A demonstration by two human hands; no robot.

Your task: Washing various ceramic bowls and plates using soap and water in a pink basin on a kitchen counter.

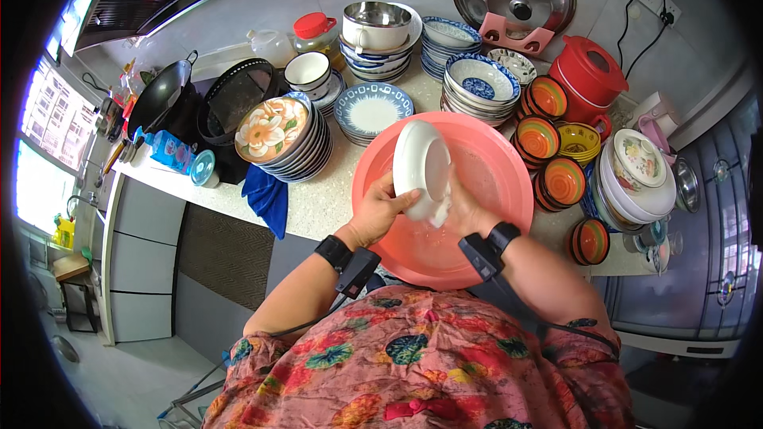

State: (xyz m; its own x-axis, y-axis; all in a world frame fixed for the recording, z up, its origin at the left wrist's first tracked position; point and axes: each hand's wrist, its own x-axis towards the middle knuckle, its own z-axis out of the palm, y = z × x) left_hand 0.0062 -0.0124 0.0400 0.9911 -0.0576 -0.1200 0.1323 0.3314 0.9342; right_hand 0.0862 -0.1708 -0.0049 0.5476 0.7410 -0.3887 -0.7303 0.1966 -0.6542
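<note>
A white shallow bowl (411, 155) is tilted on edge above a pink plastic basin (369, 190). My left hand (381, 205) grips its lower left side, with the thumb lying over the near rim. On the other side, my right hand (464, 205) is at the bowl's right edge and holds a crumpled white cloth (442, 213) against it. The right fingers are partly hidden behind the bowl. Shallow clear liquid shows in the basin, which rests at the front of the speckled counter (322, 208).
Stacked plates (292, 155), blue-and-white plates (374, 108) and bowls (483, 86) stand behind and left of the basin. Orange striped bowls (560, 182), a red lidded pot (587, 77) and white dishes (635, 185) crowd the right. A blue cloth (266, 199) overhangs the counter edge. A wok (158, 98) stands far left.
</note>
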